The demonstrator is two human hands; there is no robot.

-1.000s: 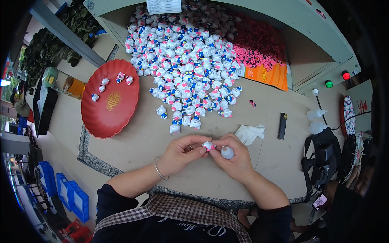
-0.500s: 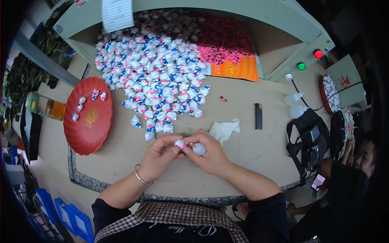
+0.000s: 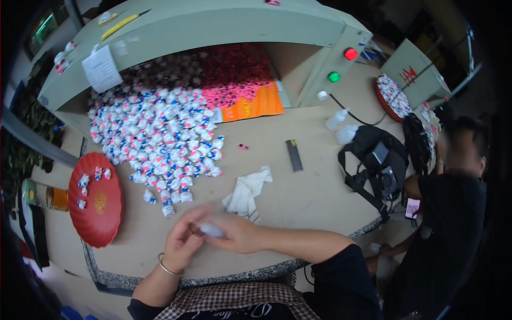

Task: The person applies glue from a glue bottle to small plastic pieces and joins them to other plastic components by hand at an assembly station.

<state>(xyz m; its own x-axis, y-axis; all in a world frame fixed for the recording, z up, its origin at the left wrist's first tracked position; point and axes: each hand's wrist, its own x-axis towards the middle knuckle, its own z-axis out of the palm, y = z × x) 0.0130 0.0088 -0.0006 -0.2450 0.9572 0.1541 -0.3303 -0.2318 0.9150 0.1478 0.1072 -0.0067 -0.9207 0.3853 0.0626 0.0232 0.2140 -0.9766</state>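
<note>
My left hand (image 3: 182,239), with a bangle at the wrist, is closed above the table's near part. A small white and pink figurine was in its fingertips half a second ago; now fingers and blur mostly hide that spot. My right hand (image 3: 240,234) is wrapped round a small whitish squeeze bottle (image 3: 212,230), pointed toward the left hand's fingertips. Beyond them spreads a heap of small white, blue and pink figurines (image 3: 160,133). A crumpled white cloth (image 3: 248,189) lies just past my right hand. Further off rests a tiny pink and black piece (image 3: 244,147).
A red scalloped tray (image 3: 98,229) with several figurines stands left. Pink pieces (image 3: 229,96) lie on an orange bag (image 3: 261,106) under a green metal hood (image 3: 213,24). Rightward are a black lighter-like bar (image 3: 294,156), white bottles (image 3: 346,134), a black bag (image 3: 392,144) and another person (image 3: 448,213).
The view has swung, so the table's things sit lower and further left in the picture. My hands have drawn closer together, and the fingers now cover the figurine.
</note>
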